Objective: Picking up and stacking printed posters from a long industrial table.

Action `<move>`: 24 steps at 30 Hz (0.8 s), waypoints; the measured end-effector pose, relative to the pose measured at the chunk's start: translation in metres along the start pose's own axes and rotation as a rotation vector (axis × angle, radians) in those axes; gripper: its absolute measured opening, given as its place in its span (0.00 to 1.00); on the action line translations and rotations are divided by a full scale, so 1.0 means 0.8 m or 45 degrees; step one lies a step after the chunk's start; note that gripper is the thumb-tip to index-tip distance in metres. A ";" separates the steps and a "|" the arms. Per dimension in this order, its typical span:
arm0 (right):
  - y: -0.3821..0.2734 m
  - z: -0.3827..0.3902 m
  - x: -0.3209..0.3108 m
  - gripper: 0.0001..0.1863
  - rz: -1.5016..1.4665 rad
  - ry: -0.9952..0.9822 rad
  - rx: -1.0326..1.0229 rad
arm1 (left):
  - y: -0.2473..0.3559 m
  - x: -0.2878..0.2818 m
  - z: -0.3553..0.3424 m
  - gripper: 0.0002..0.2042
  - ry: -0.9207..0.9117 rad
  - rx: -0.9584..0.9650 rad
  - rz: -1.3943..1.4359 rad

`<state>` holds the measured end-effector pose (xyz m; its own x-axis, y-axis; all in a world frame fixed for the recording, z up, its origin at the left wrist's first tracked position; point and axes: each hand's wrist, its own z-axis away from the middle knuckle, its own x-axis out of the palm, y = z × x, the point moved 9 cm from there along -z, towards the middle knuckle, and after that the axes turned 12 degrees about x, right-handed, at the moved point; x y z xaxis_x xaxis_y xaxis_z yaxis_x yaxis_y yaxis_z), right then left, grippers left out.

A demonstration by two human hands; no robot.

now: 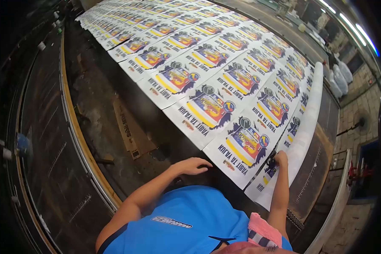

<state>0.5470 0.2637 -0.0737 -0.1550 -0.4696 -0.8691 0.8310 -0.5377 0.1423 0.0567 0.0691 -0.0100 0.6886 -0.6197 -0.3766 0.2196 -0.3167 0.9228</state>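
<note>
A wide white printed sheet (203, 149), with rows of the same yellow, red and dark blue design, covers the long table. My right hand (280, 159) is low over its right part, fingers closed round what looks like black-handled scissors (271, 159); the blades are hidden. A narrow dark gap runs through the sheet from the near edge up to this hand. To its right lies a printed strip (261, 195), beside a rolled-up white length (305, 131). My left hand (193, 166) hangs just off the sheet's near edge, fingers loosely stretched and holding nothing.
A second long dark table (34, 139) with a wooden edge (74, 114) runs along the left. Flattened cardboard (130, 129) lies on the floor between the tables. White bags (339, 76) and a fan (360, 120) stand on the right by the brick wall.
</note>
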 end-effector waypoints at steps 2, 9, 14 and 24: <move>-0.005 0.003 -0.077 0.28 -0.045 0.230 -0.147 | -0.010 -0.037 -0.003 0.18 0.166 -0.014 -0.113; 0.092 0.100 -0.096 0.43 -0.193 1.029 -0.190 | -0.022 -0.126 0.370 0.15 0.903 -0.519 -0.491; 0.108 0.123 -0.040 0.55 -0.245 0.657 0.158 | -0.012 -0.089 0.655 0.24 1.397 -1.232 -0.983; 0.166 0.055 -0.082 0.58 -0.459 0.606 0.317 | 0.023 0.092 0.758 0.41 1.562 -2.196 -1.016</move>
<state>0.6440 0.1923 0.0228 -0.0997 0.1021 -0.9898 0.6137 -0.7766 -0.1420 -0.3078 -0.4175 -0.0706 -0.0076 0.0895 -0.9960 0.3095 0.9473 0.0828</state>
